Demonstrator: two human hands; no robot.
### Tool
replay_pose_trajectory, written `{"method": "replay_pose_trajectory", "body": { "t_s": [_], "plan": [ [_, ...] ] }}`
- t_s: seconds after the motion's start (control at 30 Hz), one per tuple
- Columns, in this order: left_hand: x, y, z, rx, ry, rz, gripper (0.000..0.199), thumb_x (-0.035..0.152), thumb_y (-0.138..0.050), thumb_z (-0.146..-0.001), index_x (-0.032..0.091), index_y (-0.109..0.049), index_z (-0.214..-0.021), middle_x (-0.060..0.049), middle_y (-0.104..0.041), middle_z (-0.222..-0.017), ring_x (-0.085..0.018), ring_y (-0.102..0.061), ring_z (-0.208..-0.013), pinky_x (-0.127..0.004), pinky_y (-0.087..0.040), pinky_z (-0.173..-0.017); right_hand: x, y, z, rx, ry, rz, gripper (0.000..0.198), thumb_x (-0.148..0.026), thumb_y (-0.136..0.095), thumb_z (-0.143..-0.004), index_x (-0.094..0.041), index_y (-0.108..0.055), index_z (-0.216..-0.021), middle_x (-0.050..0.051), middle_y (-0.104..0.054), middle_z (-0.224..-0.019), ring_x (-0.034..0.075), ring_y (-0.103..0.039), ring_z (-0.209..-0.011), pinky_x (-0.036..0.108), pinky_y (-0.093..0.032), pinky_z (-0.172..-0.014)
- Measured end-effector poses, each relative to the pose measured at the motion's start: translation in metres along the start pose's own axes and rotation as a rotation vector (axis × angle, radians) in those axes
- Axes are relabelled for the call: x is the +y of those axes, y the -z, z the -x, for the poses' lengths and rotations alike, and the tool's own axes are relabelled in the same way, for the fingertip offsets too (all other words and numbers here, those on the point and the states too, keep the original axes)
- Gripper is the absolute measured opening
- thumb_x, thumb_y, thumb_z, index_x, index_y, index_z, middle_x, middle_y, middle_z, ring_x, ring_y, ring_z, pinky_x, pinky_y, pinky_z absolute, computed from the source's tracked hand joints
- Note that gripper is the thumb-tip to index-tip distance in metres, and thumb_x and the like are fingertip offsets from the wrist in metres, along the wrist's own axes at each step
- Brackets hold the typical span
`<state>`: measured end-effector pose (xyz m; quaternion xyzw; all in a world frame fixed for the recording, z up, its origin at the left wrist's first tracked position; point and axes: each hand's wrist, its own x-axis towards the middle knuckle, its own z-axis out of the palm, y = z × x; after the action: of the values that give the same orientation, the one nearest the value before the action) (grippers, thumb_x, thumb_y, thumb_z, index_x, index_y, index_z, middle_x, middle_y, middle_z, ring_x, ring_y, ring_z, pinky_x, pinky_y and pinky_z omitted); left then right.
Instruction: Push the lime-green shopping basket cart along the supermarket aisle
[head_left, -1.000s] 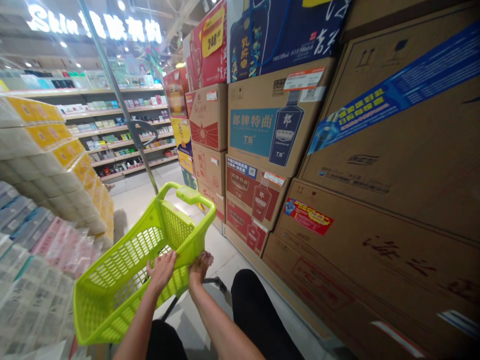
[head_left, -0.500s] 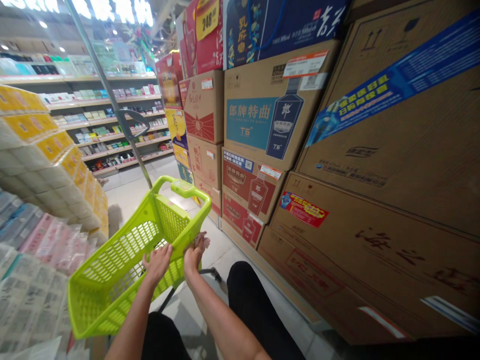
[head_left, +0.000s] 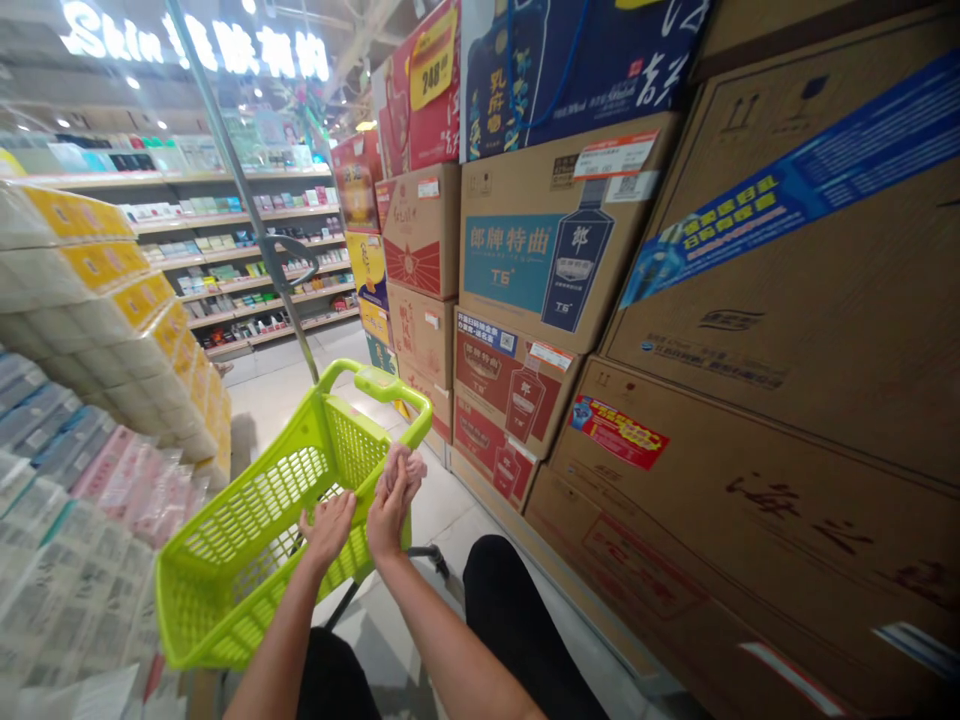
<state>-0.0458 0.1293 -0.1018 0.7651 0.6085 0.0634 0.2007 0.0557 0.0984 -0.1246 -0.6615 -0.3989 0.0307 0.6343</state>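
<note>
A bright green plastic shopping cart basket (head_left: 187,605) on dark metal legs stands in front of me, slanting across the lower left. My left hand (head_left: 330,528) is curled over the near rim of the basket, thumb on the inside and gripping it. A crumpled pink cloth (head_left: 409,464) is bunched in my right hand (head_left: 388,512), which is closed around it. That hand presses the cloth to the outer side of the rim, close below the green push handle (head_left: 417,425).
Stacked cartons (head_left: 517,250) wall off the right side. Packs of yellow-and-white tissue (head_left: 142,310) and pink plastic packs (head_left: 112,465) are piled at left. A metal pole (head_left: 244,190) rises behind the cart. Shelves of small goods (head_left: 247,225) stand beyond the tiled floor (head_left: 274,385).
My right hand has slid up along the outside of the rim with the pink cloth, which now shows more. My left hand stays on the rim. The view has shifted slightly.
</note>
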Motion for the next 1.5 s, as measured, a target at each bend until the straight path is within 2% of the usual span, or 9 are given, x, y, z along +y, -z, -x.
{"method": "replay_pose_trajectory", "body": {
  "t_s": [0.3, 0.47, 0.57, 0.77, 0.93, 1.07, 1.23, 1.4, 1.5],
  "plan": [
    [-0.014, 0.008, 0.034, 0.042, 0.06, 0.05, 0.054, 0.04, -0.014, -0.096, 0.03, -0.049, -0.136, 0.0, -0.052, -0.143, -0.02, -0.046, -0.131, -0.045, -0.025, -0.113, 0.01, 0.027, -0.026, -0.337, 0.435, 0.182, 0.064, 0.002, -0.043, -0.081, -0.021, -0.046, -0.141, 0.008, -0.042, -0.146, 0.023, -0.031, -0.133, 0.043, -0.028, -0.111],
    [-0.031, 0.002, 0.061, 0.181, 0.177, -0.055, 0.048, 0.041, -0.024, -0.096, 0.025, -0.058, -0.125, -0.007, -0.064, -0.126, -0.025, -0.053, -0.121, -0.048, -0.02, -0.112, -0.003, 0.037, -0.043, -0.341, 0.398, 0.249, 0.063, 0.002, -0.046, -0.076, -0.023, -0.055, -0.133, 0.008, -0.048, -0.137, 0.025, -0.036, -0.12, 0.041, -0.028, -0.106],
    [-0.027, -0.002, 0.062, 0.224, 0.218, -0.043, 0.044, 0.038, -0.025, -0.096, 0.028, -0.058, -0.122, -0.005, -0.067, -0.122, -0.024, -0.054, -0.117, -0.05, -0.02, -0.11, -0.009, 0.035, -0.035, -0.465, 0.493, 0.227, 0.066, 0.001, -0.048, -0.073, -0.023, -0.055, -0.134, 0.007, -0.05, -0.133, 0.026, -0.036, -0.113, 0.038, -0.031, -0.102],
    [-0.022, -0.008, 0.054, 0.234, 0.144, 0.028, 0.042, 0.032, -0.027, -0.095, 0.025, -0.058, -0.123, -0.006, -0.067, -0.118, -0.023, -0.054, -0.113, -0.047, -0.02, -0.11, -0.006, 0.037, -0.043, -0.413, 0.451, 0.279, 0.058, 0.002, -0.044, -0.076, -0.018, -0.06, -0.127, 0.012, -0.051, -0.13, 0.026, -0.038, -0.108, 0.04, -0.033, -0.097],
    [-0.022, -0.012, 0.052, 0.243, 0.148, 0.066, 0.041, 0.028, -0.03, -0.093, 0.023, -0.059, -0.122, -0.007, -0.066, -0.12, -0.023, -0.053, -0.113, -0.047, -0.02, -0.11, -0.008, 0.04, -0.046, -0.59, 0.596, 0.224, 0.064, 0.0, -0.046, -0.074, -0.021, -0.054, -0.134, 0.008, -0.052, -0.131, 0.025, -0.039, -0.107, 0.039, -0.033, -0.096],
    [-0.019, -0.014, 0.052, 0.264, 0.14, 0.085, 0.04, 0.029, -0.032, -0.092, 0.025, -0.057, -0.123, -0.006, -0.066, -0.12, -0.023, -0.051, -0.117, -0.045, -0.023, -0.11, -0.006, 0.035, -0.035, -0.491, 0.506, 0.279, 0.064, 0.003, -0.042, -0.073, -0.017, -0.056, -0.132, 0.011, -0.052, -0.132, 0.027, -0.039, -0.11, 0.042, -0.032, -0.096],
    [-0.024, -0.014, 0.06, 0.282, 0.127, 0.079, 0.043, 0.03, -0.031, -0.092, 0.028, -0.056, -0.126, -0.004, -0.065, -0.121, -0.023, -0.049, -0.12, -0.043, -0.021, -0.111, 0.0, 0.03, -0.023, -0.644, 0.667, 0.224, 0.067, -0.001, -0.046, -0.074, -0.024, -0.053, -0.136, 0.008, -0.054, -0.131, 0.026, -0.04, -0.108, 0.04, -0.033, -0.095],
    [-0.04, -0.015, 0.08, 0.296, 0.091, -0.031, 0.043, 0.033, -0.031, -0.093, 0.033, -0.052, -0.13, -0.003, -0.064, -0.121, -0.022, -0.046, -0.123, -0.044, -0.016, -0.112, 0.0, 0.035, -0.047, -0.495, 0.521, 0.291, 0.061, 0.003, -0.04, -0.075, -0.017, -0.06, -0.129, 0.011, -0.052, -0.133, 0.026, -0.038, -0.105, 0.038, -0.033, -0.095],
    [-0.042, -0.016, 0.086, 0.305, 0.105, -0.05, 0.044, 0.035, -0.03, -0.093, 0.032, -0.051, -0.132, -0.004, -0.063, -0.123, -0.022, -0.045, -0.124, -0.046, -0.014, -0.112, -0.004, 0.035, -0.041, -0.572, 0.569, 0.272, 0.06, 0.001, -0.044, -0.075, -0.017, -0.058, -0.131, 0.012, -0.055, -0.125, 0.026, -0.039, -0.104, 0.039, -0.034, -0.093]
  ]
}}
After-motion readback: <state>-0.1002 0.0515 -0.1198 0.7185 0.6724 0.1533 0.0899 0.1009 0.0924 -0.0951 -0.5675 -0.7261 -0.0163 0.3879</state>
